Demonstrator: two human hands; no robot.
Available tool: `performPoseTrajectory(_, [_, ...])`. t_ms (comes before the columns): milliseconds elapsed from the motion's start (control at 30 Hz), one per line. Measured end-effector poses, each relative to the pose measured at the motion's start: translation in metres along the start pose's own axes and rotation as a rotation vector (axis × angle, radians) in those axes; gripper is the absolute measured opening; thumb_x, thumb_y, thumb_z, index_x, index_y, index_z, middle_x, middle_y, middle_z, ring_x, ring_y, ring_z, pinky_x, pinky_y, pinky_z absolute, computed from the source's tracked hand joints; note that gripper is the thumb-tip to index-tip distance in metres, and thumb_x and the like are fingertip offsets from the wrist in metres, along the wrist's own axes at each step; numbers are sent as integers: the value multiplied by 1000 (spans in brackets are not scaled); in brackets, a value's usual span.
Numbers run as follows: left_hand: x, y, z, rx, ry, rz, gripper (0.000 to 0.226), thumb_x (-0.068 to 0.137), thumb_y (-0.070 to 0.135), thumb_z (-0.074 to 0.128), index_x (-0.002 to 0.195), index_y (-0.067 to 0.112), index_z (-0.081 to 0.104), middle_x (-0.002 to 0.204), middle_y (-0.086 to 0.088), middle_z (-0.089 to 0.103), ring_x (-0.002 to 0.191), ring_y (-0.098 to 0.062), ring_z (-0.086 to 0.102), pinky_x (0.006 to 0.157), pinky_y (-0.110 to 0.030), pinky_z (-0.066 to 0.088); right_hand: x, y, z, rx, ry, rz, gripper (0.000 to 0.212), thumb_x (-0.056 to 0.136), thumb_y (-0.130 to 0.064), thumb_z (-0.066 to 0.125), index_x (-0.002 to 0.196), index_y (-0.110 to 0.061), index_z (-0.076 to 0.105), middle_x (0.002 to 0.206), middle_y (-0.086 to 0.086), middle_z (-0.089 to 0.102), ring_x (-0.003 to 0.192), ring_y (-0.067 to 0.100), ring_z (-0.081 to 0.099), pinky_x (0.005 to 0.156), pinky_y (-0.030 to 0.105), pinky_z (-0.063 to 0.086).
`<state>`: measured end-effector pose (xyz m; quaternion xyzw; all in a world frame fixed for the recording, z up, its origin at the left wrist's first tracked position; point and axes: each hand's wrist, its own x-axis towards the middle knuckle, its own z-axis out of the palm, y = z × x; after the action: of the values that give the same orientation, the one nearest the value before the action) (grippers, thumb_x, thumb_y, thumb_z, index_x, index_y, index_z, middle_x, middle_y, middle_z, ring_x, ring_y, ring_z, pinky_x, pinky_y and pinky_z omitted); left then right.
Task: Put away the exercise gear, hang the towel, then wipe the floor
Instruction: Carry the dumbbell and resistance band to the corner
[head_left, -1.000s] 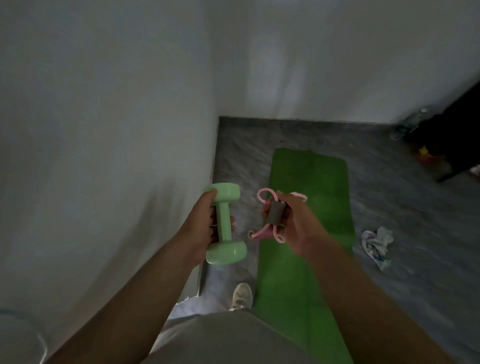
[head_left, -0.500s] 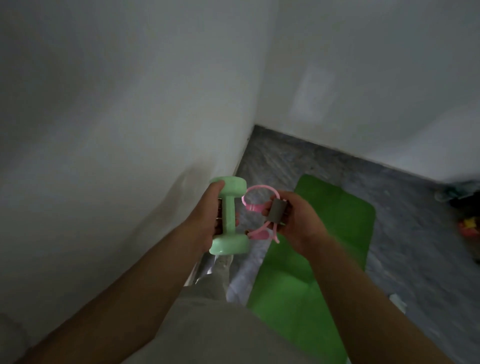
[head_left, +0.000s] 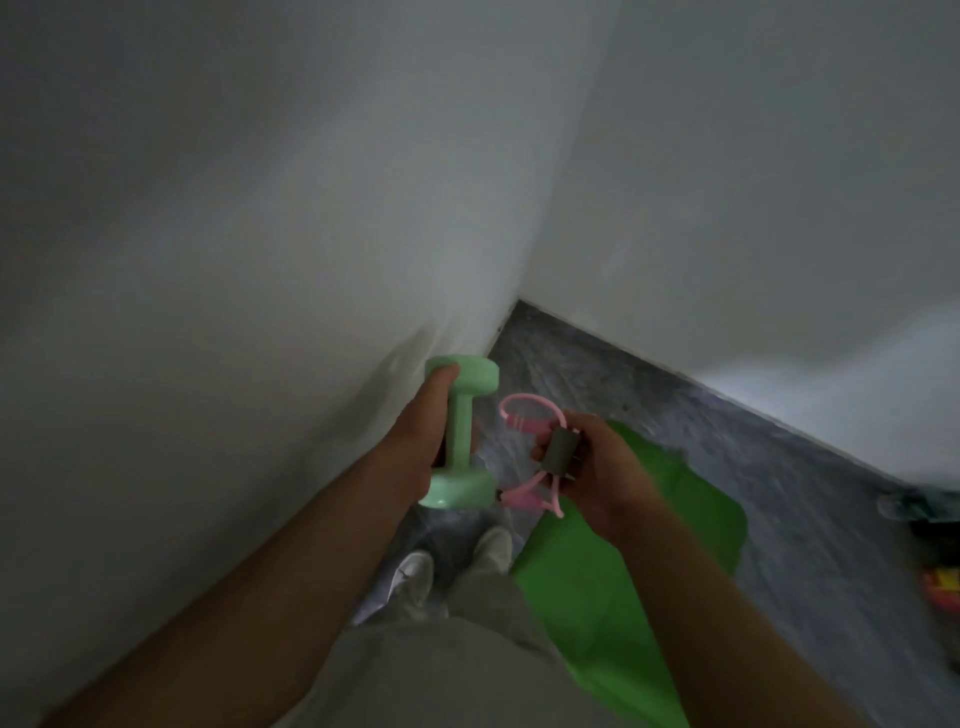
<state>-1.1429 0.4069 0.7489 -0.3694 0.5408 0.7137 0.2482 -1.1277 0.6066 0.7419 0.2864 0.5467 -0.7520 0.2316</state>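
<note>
The mint-green dumbbell (head_left: 460, 436) stands upright in the left hand (head_left: 415, 449), whose fingers wrap its narrow middle bar. It is probably solid and heavy for its size, with a smooth coating that could slip, so the bar between the two heads is the place to hold.

Just to its right, the right hand (head_left: 602, 467) grips a pink exercise band (head_left: 523, 423) by a grey foam sleeve (head_left: 561, 449), and loops spill out above and below the fist. The band looks light, soft and springy, apt to dangle and snag, so the foam gives the surest hold. Blur hides exactly how those fingers lie.

Below the right hand a green mat (head_left: 623, 571) lies on the grey floor (head_left: 753, 457). A pale wall (head_left: 260, 260) stands close to the left of the left hand.
</note>
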Motion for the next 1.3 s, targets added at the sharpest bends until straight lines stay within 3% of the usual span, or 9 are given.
performPoseTrajectory(133, [22,4,28,-22,50,-26,65,87,66,53,107,7,70,102,-20,69,81,-30,64,72,-36,53,29,-24,-19,-19,-17,37,22,96,-24,49,105,-6,59,83,12,67,75,24,65,67,33,51])
performPoseTrajectory(233, [42,20,66,-39,56,-19,67,88,65,53,113,5,69,94,-17,67,78,-29,64,69,-35,53,55,-64,-42,-17,-5,49,25,94,-23,53,110,-4,57,82,15,67,73,24,66,59,32,53])
performPoseTrajectory(367, [61,37,112,-19,32,-20,72,86,67,54,114,2,68,94,-17,65,77,-30,64,67,-36,54,78,-107,-70,25,10,40,27,93,-17,55,115,-2,56,85,15,63,75,25,62,67,33,51])
performPoseTrajectory(567, [100,64,170,31,-7,-35,58,90,63,51,95,8,68,75,-10,64,67,-26,62,64,-33,53,110,-148,-107,43,54,48,13,94,-14,54,99,-4,59,83,16,62,75,25,60,74,37,48])
performPoseTrajectory(833, [188,104,231,113,-63,-87,61,90,65,50,101,8,68,79,-11,63,72,-28,61,66,-36,54,177,-195,-139,37,159,131,38,91,-5,52,126,10,49,95,21,63,97,39,60,99,68,42])
performPoseTrajectory(900, [212,117,245,122,-73,-129,61,87,68,52,98,10,69,81,-10,62,72,-28,60,61,-34,53,199,-210,-141,19,226,172,36,86,4,50,120,17,49,101,25,62,98,38,60,96,69,44])
performPoseTrajectory(1033, [257,138,276,126,-85,-166,59,77,72,58,83,14,65,70,-7,56,57,-22,56,52,-28,48,236,-230,-156,-36,265,210,22,88,9,46,108,8,54,108,25,59,100,34,57,105,57,43])
performPoseTrajectory(1133, [281,150,299,162,-103,-233,70,52,68,75,96,14,69,69,-5,57,61,-23,58,52,-34,52,263,-236,-175,-123,257,213,22,87,12,48,109,15,54,102,23,61,100,37,57,105,61,42])
performPoseTrajectory(1300, [336,141,335,211,-56,-298,20,82,29,75,82,13,63,73,-7,57,64,-23,58,50,-33,54,318,-241,-209,-166,237,218,6,91,0,57,95,-3,61,116,29,63,99,34,58,100,52,46])
